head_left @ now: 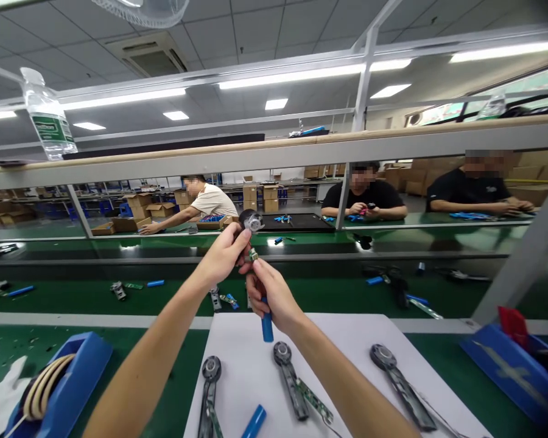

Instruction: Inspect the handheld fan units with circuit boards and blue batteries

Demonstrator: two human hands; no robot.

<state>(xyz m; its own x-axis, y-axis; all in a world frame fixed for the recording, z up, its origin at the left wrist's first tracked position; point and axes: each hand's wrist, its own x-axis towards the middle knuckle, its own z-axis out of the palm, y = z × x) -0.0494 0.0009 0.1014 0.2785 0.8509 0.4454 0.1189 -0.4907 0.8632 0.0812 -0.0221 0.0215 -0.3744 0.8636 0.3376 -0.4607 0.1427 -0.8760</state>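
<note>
My left hand (228, 252) is closed on a dark round device head (251, 221) with a clear rim, raised above the white sheet (347, 340). Just below and to the right, my right hand (274, 292) pinches a small green circuit board (253, 254). A blue cylinder (267, 325) hangs down from that same hand, held by its curled fingers. On the sheet lie three grey handle-shaped housings, at left (209, 389), middle (292, 383) and right (402, 386). Another green board (315, 401) rests against the middle one. A loose blue cylinder (254, 421) lies near the bottom edge.
A blue holder (80, 377) with a coil stands at lower left, a blue bin (511, 371) at lower right. Behind the sheet, parts lie on a green belt (164, 298). A slanted metal post (525, 267) rises at right. Three people sit across the line.
</note>
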